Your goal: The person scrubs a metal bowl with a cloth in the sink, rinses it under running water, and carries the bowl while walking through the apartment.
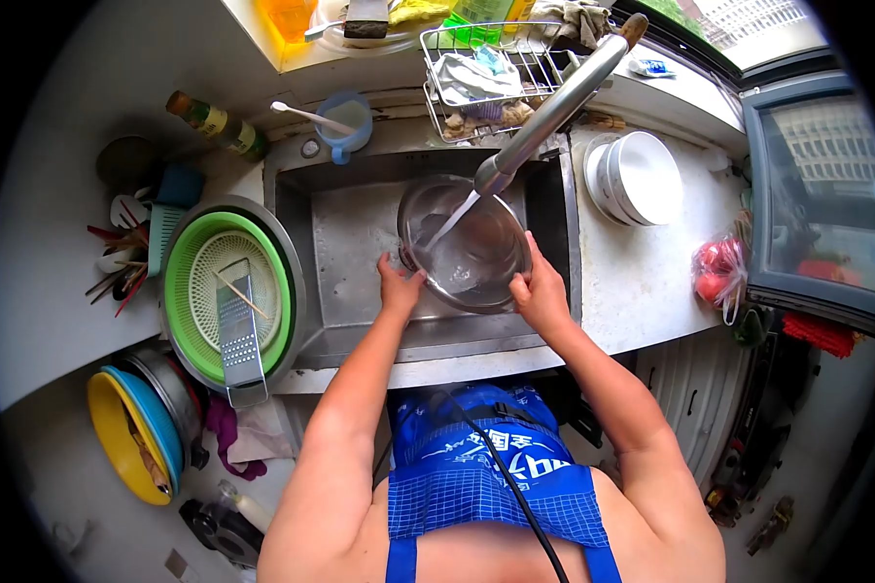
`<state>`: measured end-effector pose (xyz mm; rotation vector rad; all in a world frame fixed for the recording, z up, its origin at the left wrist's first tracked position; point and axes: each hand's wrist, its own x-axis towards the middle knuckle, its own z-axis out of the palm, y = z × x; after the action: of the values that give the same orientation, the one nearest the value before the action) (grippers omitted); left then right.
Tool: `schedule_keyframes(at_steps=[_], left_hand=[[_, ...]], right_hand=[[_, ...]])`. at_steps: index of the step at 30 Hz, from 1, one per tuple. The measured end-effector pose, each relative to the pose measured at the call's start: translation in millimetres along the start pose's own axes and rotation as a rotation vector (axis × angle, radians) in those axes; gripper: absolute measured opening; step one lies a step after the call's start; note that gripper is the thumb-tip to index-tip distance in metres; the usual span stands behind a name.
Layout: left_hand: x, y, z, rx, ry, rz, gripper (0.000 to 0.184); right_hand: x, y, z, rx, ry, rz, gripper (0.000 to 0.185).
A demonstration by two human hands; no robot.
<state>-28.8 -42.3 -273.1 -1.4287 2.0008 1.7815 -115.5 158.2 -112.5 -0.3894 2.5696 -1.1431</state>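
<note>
A round metal bowl (465, 284) sits tilted in the sink (345, 243), under a stream of water from the faucet (554, 102). Water pools in the bowl and shines. My right hand (542, 293) grips the bowl's right rim, thumb bent near the front edge and fingers along the outside. At the left rim is my left hand (399, 289), fingers curled against the bowl's side; some fingertips are hidden.
Left of the sink, a green basin with a strainer (190, 311) carries a metal grater (238, 335). White bowls (647, 180) are stacked on the right counter. Behind the sink stand a blue cup (345, 126) and a wire rack (476, 97). An open window (822, 194) juts in at right.
</note>
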Motion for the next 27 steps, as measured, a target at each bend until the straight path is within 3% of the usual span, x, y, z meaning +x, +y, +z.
schedule_keyframes(at_steps=[1,2,4,5,8,11,14,16,19,23,26,27], left_hand=[[-8.3,24.0,2.3,-0.428,-0.168,-0.232,0.044],[-3.1,26.3,8.8,-0.43,-0.172,-0.234,0.044],[4.0,32.4,17.5,-0.223,-0.372,-0.121,0.026],[3.6,37.1,21.6,-0.268,-0.355,-0.077,0.015],[2.2,47.6,14.8,-0.448,-0.334,-0.203,0.019],[-2.3,35.9,-4.1,-0.452,-0.291,-0.222,0.021],[-12.7,25.5,-17.7,-0.268,-0.253,-0.34,0.025],[-12.1,17.3,-12.9,-0.406,-0.271,-0.332,0.026],[-13.5,36.0,-3.9,-0.533,-0.368,-0.058,0.022],[-17.7,84.7,-28.1,-0.323,-0.309,-0.103,0.028],[-11.3,61.2,-54.2,-0.389,-0.425,-0.245,0.029],[-19.9,58.1,-60.9,-0.404,-0.359,-0.211,0.026]], right_hand=[[-3.3,6.7,-3.0,-0.056,0.066,-0.179,0.065],[-5.3,12.5,-9.9,-0.061,0.067,-0.177,0.065],[-6.1,9.2,-25.8,-0.103,0.044,-0.097,0.066],[-4.8,1.3,-32.9,0.011,-0.008,0.081,0.067],[11.2,-15.2,-27.7,0.109,0.004,0.186,0.067],[17.8,-20.1,-4.9,0.076,-0.092,0.066,0.064],[12.6,-19.9,4.6,0.082,-0.185,0.116,0.063],[7.6,-15.8,-6.2,0.213,-0.229,0.262,0.062],[16.4,17.9,-23.2,0.402,-0.195,0.388,0.043],[44.0,33.6,-12.6,0.579,-0.175,0.399,0.027],[52.6,51.5,23.1,0.557,-0.28,0.405,0.028],[50.4,55.5,33.4,0.575,-0.315,0.412,0.026]])
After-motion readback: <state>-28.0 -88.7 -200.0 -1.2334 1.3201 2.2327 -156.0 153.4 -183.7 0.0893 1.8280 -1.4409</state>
